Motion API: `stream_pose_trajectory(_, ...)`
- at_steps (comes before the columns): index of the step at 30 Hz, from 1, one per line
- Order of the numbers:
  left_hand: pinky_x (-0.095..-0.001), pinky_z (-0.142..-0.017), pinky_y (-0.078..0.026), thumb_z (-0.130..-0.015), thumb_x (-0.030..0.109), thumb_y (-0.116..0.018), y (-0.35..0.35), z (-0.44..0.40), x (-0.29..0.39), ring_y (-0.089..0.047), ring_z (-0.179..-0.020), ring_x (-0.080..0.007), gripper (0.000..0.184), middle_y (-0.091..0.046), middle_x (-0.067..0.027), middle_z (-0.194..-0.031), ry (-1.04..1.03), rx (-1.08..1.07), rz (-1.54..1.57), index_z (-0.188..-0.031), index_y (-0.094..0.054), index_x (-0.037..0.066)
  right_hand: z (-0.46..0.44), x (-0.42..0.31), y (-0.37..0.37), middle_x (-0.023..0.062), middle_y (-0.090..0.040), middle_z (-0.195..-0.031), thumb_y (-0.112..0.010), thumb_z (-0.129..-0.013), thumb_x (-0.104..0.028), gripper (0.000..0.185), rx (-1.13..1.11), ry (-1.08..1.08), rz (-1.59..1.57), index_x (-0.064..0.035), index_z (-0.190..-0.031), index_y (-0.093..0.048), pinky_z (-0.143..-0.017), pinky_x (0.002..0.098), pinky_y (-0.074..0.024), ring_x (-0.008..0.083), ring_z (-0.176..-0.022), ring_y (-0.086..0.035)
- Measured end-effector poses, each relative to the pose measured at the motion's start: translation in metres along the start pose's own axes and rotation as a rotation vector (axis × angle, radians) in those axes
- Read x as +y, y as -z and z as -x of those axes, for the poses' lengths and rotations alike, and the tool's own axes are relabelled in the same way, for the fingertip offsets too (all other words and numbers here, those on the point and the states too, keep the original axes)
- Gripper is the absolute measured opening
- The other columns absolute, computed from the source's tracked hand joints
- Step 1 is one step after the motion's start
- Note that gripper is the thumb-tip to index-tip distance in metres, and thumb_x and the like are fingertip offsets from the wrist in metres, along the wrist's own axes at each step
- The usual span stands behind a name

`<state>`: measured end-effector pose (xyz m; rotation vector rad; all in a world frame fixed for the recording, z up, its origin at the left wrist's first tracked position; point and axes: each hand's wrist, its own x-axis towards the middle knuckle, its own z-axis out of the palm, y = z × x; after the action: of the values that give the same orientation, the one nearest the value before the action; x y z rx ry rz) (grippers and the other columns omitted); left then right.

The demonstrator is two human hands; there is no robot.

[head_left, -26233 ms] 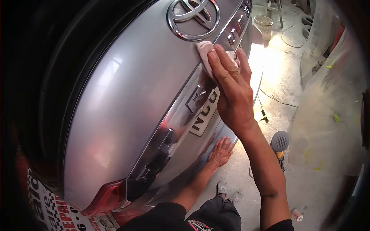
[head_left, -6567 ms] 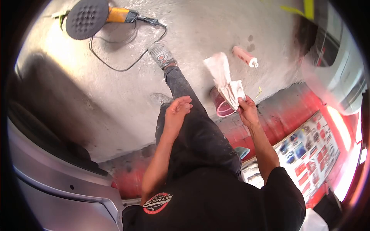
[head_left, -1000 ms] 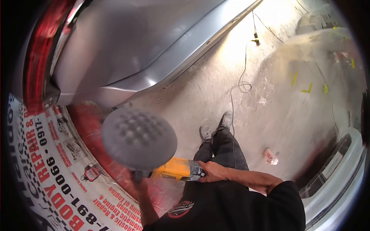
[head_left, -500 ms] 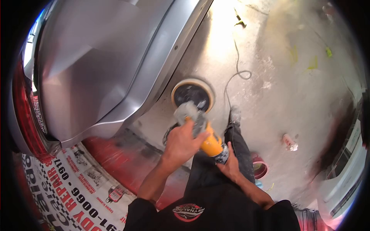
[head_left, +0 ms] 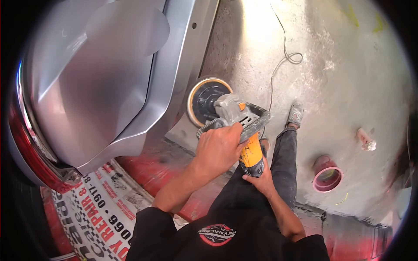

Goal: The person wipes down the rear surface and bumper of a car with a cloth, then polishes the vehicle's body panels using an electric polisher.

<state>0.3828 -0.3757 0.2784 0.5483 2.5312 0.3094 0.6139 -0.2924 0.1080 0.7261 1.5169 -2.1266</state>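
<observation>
A yellow and grey car polisher [head_left: 250,150] is held in front of my body, its round pad [head_left: 209,102] facing away from me. My left hand [head_left: 221,148] is wrapped around the side handle near the polisher's head. Around the dark rear end of the yellow body, my right hand [head_left: 262,177] keeps its grip. Left of the pad is the silver car body [head_left: 100,82], with a panel seam and a lower sill. The pad sits close beside the sill; whether it touches, I cannot tell.
A grey cord [head_left: 285,58] trails over the concrete floor [head_left: 348,87]. To the right stand a pinkish-red bucket [head_left: 327,175] and a small whitish bottle-like object [head_left: 365,140]. A printed banner [head_left: 100,213] lies at lower left, below the red tail light [head_left: 37,161].
The polisher has turned in my hands, and its pad has shifted slightly left and up toward the car. My view has moved, and my leg now shows farther right.
</observation>
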Motion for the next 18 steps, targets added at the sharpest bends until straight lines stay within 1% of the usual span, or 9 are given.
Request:
stream_pose_trajectory(2, -0.0476, -0.060, -0.053, -0.085, 0.025, -0.081, -0.007, 0.000, 0.002, -0.068, -0.069, -0.0404, 0.031, -0.066, -0.0182, -0.073, 0.024, 0.017, -0.074, -0.084, -0.059, 0.003, -0.011, 0.033, -0.009, 0.0112, -0.062, -0.130, -0.094, -0.066, -0.007, 0.094, -0.097, -0.051, -0.092, -0.0009, -0.144, -0.041, -0.107, 0.0349, -0.0458, 0.0193, -0.122, -0.060)
stream_pose_trajectory(3, -0.0476, -0.060, -0.053, -0.085, 0.025, -0.081, -0.010, -0.002, 0.002, -0.068, -0.069, -0.0403, 0.031, -0.066, -0.0183, -0.073, 0.045, 0.023, -0.110, -0.084, -0.059, 0.003, -0.016, 0.038, -0.015, 0.0097, -0.063, -0.129, -0.094, -0.066, -0.005, 0.092, -0.123, -0.056, -0.173, -0.0022, -0.142, -0.043, -0.106, 0.0345, -0.0466, 0.0174, -0.120, -0.060)
stream_pose_trajectory(6, -0.0477, -0.060, -0.053, -0.085, 0.025, -0.081, -0.019, -0.009, 0.002, -0.068, -0.069, -0.0400, 0.031, -0.066, -0.0186, -0.073, 0.098, 0.016, -0.217, -0.083, -0.058, 0.003, -0.028, 0.043, -0.022, 0.0083, -0.064, -0.126, -0.093, -0.066, -0.005, 0.087, -0.206, -0.102, -0.210, -0.0022, -0.140, -0.046, -0.104, 0.0342, -0.0474, 0.0170, -0.118, -0.061)
stream_pose_trajectory(8, -0.0478, -0.060, -0.053, -0.084, 0.024, -0.081, -0.022, -0.017, -0.002, -0.068, -0.069, -0.0398, 0.031, -0.066, -0.0189, -0.073, 0.119, -0.010, -0.291, -0.082, -0.058, 0.002, -0.036, 0.046, -0.033, 0.0070, -0.065, -0.123, -0.092, -0.067, -0.003, 0.083, -0.253, -0.122, -0.299, -0.0017, -0.137, -0.048, -0.103, 0.0346, -0.0482, 0.0168, -0.116, -0.062)
stream_pose_trajectory(11, -0.0458, -0.058, -0.055, -0.085, 0.022, -0.080, -0.031, -0.024, 0.004, -0.070, -0.066, -0.0383, 0.029, -0.068, -0.0171, -0.075, 0.098, -0.041, -0.397, -0.083, -0.057, 0.003, -0.041, 0.058, -0.047, 0.0066, -0.065, -0.122, -0.089, -0.067, 0.000, 0.080, -0.314, -0.121, -0.361, -0.0018, -0.136, -0.048, -0.102, 0.0349, -0.0488, 0.0159, -0.115, -0.062)
stream_pose_trajectory(14, -0.0448, -0.057, -0.056, -0.084, 0.020, -0.079, -0.032, -0.031, 0.009, -0.070, -0.065, -0.0373, 0.027, -0.068, -0.0166, -0.076, 0.067, -0.094, -0.473, -0.083, -0.057, 0.003, -0.034, 0.051, -0.061, 0.0066, -0.065, -0.121, -0.089, -0.067, 0.000, 0.079, -0.305, -0.095, -0.446, -0.0016, -0.135, -0.048, -0.102, 0.0351, -0.0489, 0.0154, -0.114, -0.062)
stream_pose_trajectory(15, -0.0444, -0.056, -0.056, -0.084, 0.019, -0.078, -0.031, -0.035, 0.009, -0.071, -0.065, -0.0371, 0.026, -0.069, -0.0165, -0.076, 0.048, -0.110, -0.495, -0.083, -0.057, 0.003, -0.033, 0.051, -0.064, 0.0065, -0.066, -0.120, -0.089, -0.067, 0.001, 0.079, -0.290, -0.130, -0.415, -0.0013, -0.135, -0.048, -0.102, 0.0352, -0.0490, 0.0154, -0.113, -0.062)
stream_pose_trajectory(18, -0.0448, -0.056, -0.056, -0.084, 0.017, -0.077, -0.033, -0.050, 0.005, -0.071, -0.065, -0.0370, 0.025, -0.068, -0.0174, -0.075, -0.008, -0.118, -0.497, -0.082, -0.057, 0.002, -0.041, 0.053, -0.067, 0.0111, -0.068, -0.125, -0.087, -0.071, -0.005, 0.077, -0.255, -0.090, -0.362, -0.0002, -0.137, -0.048, -0.102, 0.0360, -0.0509, 0.0186, -0.116, -0.066)
